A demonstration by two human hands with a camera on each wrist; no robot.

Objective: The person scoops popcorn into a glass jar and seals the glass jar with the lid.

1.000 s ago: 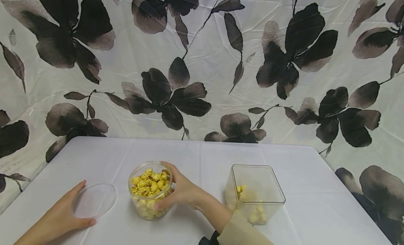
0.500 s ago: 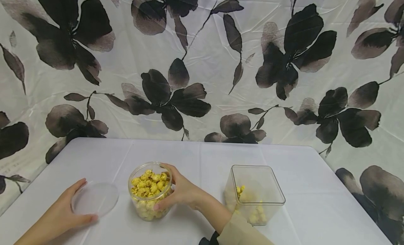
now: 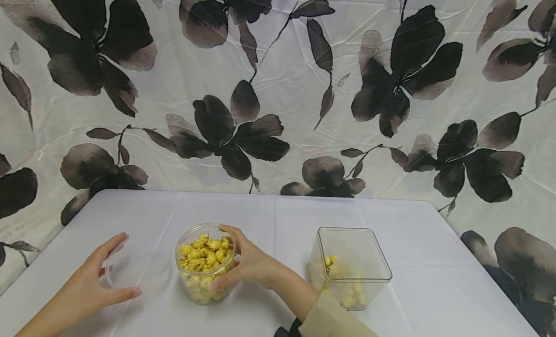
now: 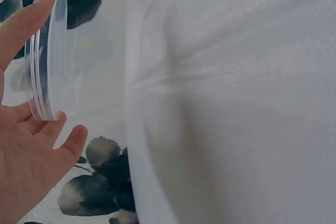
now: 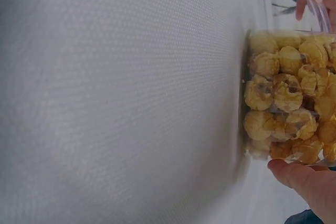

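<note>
My left hand (image 3: 95, 279) pinches a round clear plastic lid (image 4: 56, 56) at the left of the table. In the left wrist view the thumb presses the lid's top edge and the fingers support the opposite edge, so it stands tilted above the cloth. In the head view the lid is faint against the white. A round clear jar (image 3: 197, 284), uncovered and nearly full of yellow popcorn (image 5: 286, 93), stands upright just right of the lid. Around the jar's right side curls my right hand (image 3: 249, 262), thumb in front; its fingers are partly hidden behind the jar.
To the right stands a square clear container (image 3: 314, 276) with a few popcorn pieces low inside, partly behind my right sleeve (image 3: 334, 317). A white cloth covers the table (image 3: 269, 221). Behind it hangs a white floral curtain (image 3: 295, 110).
The lid in my left hand has tilted and moved a little toward the jar, its outline growing fainter. My left fingers have shifted up and right. My right hand and the jar have stayed put.
</note>
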